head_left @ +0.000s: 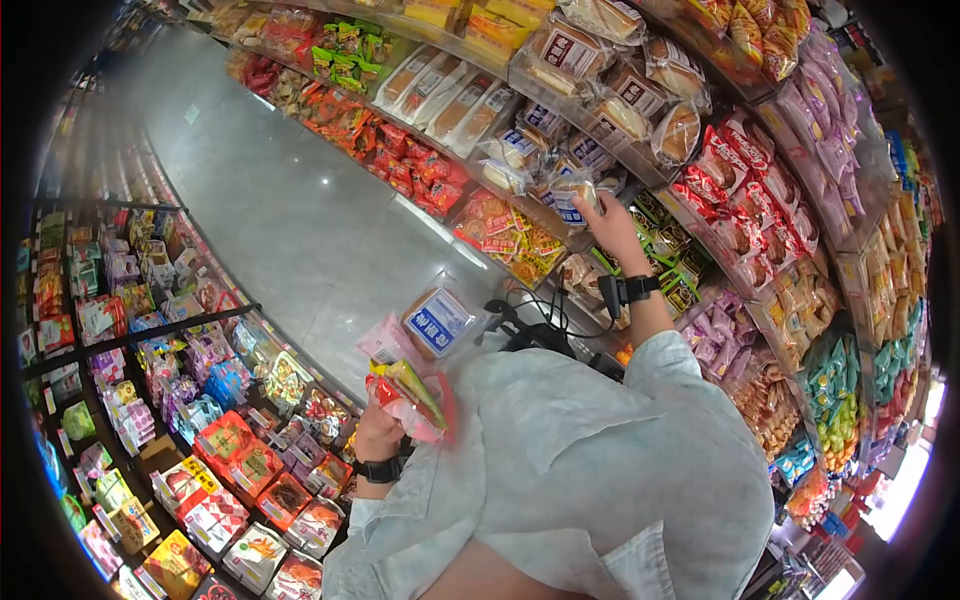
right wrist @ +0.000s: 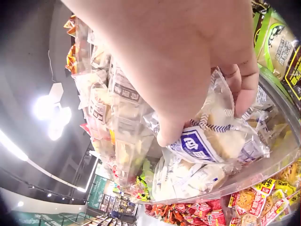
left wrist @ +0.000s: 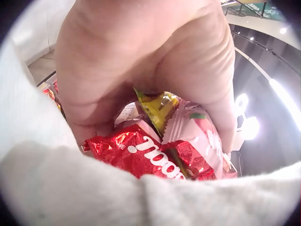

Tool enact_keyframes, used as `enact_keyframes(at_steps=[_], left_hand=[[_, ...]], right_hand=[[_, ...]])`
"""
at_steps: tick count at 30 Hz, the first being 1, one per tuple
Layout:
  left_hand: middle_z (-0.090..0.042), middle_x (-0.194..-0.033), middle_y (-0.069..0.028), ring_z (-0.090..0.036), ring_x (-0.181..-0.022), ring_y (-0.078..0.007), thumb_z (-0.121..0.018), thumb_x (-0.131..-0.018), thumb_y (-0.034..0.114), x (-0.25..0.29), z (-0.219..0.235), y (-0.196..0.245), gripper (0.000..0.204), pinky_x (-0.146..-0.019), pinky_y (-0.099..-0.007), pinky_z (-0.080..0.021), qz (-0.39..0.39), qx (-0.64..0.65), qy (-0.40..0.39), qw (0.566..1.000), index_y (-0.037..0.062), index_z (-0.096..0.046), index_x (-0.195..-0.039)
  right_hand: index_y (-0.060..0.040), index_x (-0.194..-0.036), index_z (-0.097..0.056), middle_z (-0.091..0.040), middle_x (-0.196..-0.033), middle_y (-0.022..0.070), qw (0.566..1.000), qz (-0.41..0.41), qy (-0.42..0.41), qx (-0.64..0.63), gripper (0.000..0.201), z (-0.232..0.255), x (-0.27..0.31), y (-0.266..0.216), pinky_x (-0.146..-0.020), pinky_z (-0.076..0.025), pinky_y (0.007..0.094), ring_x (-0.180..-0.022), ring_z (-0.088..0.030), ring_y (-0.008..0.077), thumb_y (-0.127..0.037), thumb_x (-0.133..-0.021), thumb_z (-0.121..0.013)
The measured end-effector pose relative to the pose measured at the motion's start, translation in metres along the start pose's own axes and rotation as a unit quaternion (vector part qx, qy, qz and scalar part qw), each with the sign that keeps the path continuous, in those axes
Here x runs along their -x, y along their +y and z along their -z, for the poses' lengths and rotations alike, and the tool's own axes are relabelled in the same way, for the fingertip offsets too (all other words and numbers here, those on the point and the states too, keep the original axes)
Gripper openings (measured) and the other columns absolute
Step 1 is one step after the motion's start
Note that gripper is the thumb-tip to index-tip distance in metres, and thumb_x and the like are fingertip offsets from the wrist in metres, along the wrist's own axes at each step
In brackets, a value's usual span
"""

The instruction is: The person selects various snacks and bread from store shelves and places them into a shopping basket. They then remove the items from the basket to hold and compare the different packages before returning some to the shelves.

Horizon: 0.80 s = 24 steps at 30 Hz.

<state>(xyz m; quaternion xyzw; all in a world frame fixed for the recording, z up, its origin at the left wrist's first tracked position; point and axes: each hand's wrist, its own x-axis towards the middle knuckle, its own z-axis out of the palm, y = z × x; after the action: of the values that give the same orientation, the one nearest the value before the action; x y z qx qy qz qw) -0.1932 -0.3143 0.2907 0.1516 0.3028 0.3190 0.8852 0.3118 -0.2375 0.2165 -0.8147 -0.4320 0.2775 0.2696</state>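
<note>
My left hand (head_left: pixel 378 434) grips a bunch of snack packets in front of the body. A red foil packet (left wrist: pixel 136 157), a pink packet (left wrist: pixel 207 134) and a yellow packet (left wrist: pixel 160 110) show in the left wrist view. Beyond them in the head view is a clear bread packet (head_left: pixel 438 322) with a blue and white label. Over a shelf bin on the right, my right hand (head_left: pixel 615 232) pinches a clear bread packet (right wrist: pixel 225 143) with a similar blue label, thumb on one side and fingers on the other. Similar packets (head_left: pixel 540 122) lie around it in the bin.
Tiered shelves of packed snacks rise on the right, with larger bread packs (head_left: pixel 565 50) above and red snack packets (head_left: pixel 410 160) lower down. A clear bin wall (right wrist: pixel 282 165) runs beside the right hand. Across the grey floor (head_left: pixel 290 180) stand displays of boxed snacks (head_left: pixel 235 450).
</note>
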Motion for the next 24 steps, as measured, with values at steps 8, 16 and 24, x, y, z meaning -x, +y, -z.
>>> enact_keyframes(at_steps=[8, 16, 24], left_hand=[[-0.068, -0.132, -0.0139, -0.068, -0.118, -0.0276, -0.096, -0.071, 0.035, -0.083, -0.029, 0.053, 0.09, -0.101, -0.0456, -0.057, 0.056, -0.085, -0.052, 0.993, 0.0012, -0.053, -0.142], [-0.066, -0.135, -0.0146, -0.068, -0.12, -0.0285, -0.097, -0.067, 0.038, -0.185, -0.002, 0.146, 0.1, -0.105, -0.0432, -0.055, 0.151, -0.131, -0.164, 0.966, 0.0003, -0.049, -0.147], [-0.069, -0.131, -0.0123, -0.069, -0.118, -0.0261, -0.099, -0.062, 0.042, -0.253, 0.008, 0.239, 0.106, -0.103, -0.0418, -0.056, 0.242, -0.166, -0.22, 0.931, 0.0016, -0.05, -0.146]], right_hand=[[-0.0068, -0.13, -0.062, -0.074, -0.113, 0.0232, 0.987, -0.089, -0.078, 0.109, 0.071, -0.014, -0.041, -0.002, -0.094, -0.054, 0.0468, -0.109, -0.069, 0.0427, -0.064, -0.089, -0.069], [-0.0107, -0.134, -0.064, -0.073, -0.119, 0.021, 0.997, -0.068, 0.009, 0.041, 0.067, -0.043, -0.042, 0.029, -0.097, -0.054, 0.0455, -0.113, -0.069, 0.0381, -0.047, -0.081, -0.081], [-0.0107, -0.134, -0.06, -0.07, -0.12, 0.0203, 0.986, -0.145, 0.02, 0.075, 0.072, -0.065, -0.02, 0.006, -0.093, -0.055, 0.0418, -0.107, -0.071, 0.034, -0.029, -0.07, -0.087]])
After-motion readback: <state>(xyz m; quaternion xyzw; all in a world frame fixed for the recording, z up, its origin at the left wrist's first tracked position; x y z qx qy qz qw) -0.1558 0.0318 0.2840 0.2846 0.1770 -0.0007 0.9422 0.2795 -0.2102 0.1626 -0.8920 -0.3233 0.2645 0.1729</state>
